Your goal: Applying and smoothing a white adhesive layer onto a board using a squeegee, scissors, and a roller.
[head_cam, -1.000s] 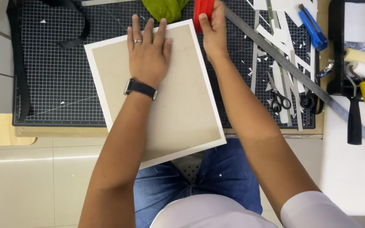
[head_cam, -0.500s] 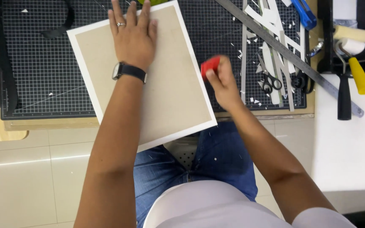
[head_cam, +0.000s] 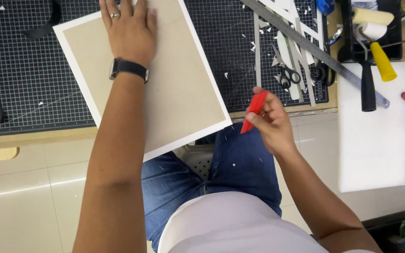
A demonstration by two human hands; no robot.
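The right hand (head_cam: 270, 122), gripping the flat red plastic tool (head_cam: 254, 111), has come away from the top right corner of the white-bordered tan board (head_cam: 174, 89) and now hangs off the table edge, beyond the board's lower right corner.

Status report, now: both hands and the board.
Left hand flat on the white-edged brown board, pinning it to the cutting mat. Right hand holds the red tool off the board's corner. Nothing lies between them.

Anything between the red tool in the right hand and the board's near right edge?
Nothing visible. The right hand holds the red tool just off the board; only bare cutting mat and open air lie between.
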